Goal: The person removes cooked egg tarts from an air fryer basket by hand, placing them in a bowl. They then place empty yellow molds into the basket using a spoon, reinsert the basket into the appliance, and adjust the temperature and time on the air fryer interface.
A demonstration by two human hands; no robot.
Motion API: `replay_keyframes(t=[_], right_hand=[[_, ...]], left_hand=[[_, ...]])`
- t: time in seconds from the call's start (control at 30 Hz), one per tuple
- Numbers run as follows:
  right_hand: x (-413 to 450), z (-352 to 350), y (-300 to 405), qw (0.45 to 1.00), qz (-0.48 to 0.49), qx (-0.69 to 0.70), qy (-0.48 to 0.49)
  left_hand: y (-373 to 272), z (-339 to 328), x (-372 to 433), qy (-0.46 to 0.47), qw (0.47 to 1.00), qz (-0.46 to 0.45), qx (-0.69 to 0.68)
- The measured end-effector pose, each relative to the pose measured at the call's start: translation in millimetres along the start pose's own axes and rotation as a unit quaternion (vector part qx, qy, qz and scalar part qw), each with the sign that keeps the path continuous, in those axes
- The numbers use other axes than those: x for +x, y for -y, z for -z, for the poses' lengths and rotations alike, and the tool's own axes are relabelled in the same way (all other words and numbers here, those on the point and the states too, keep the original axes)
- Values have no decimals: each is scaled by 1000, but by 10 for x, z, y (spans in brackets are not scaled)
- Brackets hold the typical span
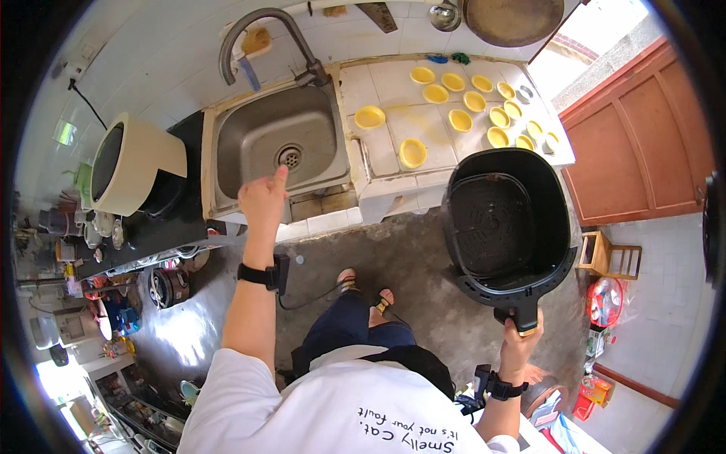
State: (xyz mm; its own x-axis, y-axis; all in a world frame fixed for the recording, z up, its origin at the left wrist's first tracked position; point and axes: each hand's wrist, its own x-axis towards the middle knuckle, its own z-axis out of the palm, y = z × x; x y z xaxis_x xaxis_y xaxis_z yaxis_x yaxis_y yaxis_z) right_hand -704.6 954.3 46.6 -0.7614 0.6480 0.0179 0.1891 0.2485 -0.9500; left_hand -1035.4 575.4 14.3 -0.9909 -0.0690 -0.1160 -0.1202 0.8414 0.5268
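Note:
My right hand [520, 335] grips the handle of a black air fryer basket [493, 221]. The basket is tilted so its bare inside faces me, above the floor beside the counter front. My left hand [262, 196] hovers by the front rim of a stainless steel sink [266, 125], with the thumb held apart and the other fingers curled; nothing shows in it. On the white tiled counter [391, 85] right of the sink lie several yellow tart shells [413, 153], spread singly and bunched toward the right. A small metallic cup [526, 93] is at the far right edge.
A curved faucet [266, 20] arches over the sink. Left of it, a cream-coloured appliance [142, 164] stands on a black countertop [170, 230]. A reddish-brown door [641, 142] and a wooden stool [601, 252] are to the right. Concrete floor [420, 244] surrounds my feet.

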Motion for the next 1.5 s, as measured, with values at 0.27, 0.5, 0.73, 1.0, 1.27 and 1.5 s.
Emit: replay_keyframes(t=[0.27,0.5,0.73,1.0,1.27,1.5], right_hand=[[574,-401,290,997,8,-50,56],[888,-1769,493,975,-2,73,211],[684,-2928,285,941,3,99,323],[262,-3354,-86,929,9,60,364],[81,-3516,-257,912,80,46,399],[742,-3088,190,817,165,-115,540]], left_hand=[[-888,-224,-589,91,964,-227,-104],[-652,197,-930,351,904,-234,-66],[-475,226,-1035,255,947,-1,-193],[-278,-219,-850,153,934,168,-275],[63,-596,-778,132,898,195,-371],[225,-686,-756,66,789,268,-550]])
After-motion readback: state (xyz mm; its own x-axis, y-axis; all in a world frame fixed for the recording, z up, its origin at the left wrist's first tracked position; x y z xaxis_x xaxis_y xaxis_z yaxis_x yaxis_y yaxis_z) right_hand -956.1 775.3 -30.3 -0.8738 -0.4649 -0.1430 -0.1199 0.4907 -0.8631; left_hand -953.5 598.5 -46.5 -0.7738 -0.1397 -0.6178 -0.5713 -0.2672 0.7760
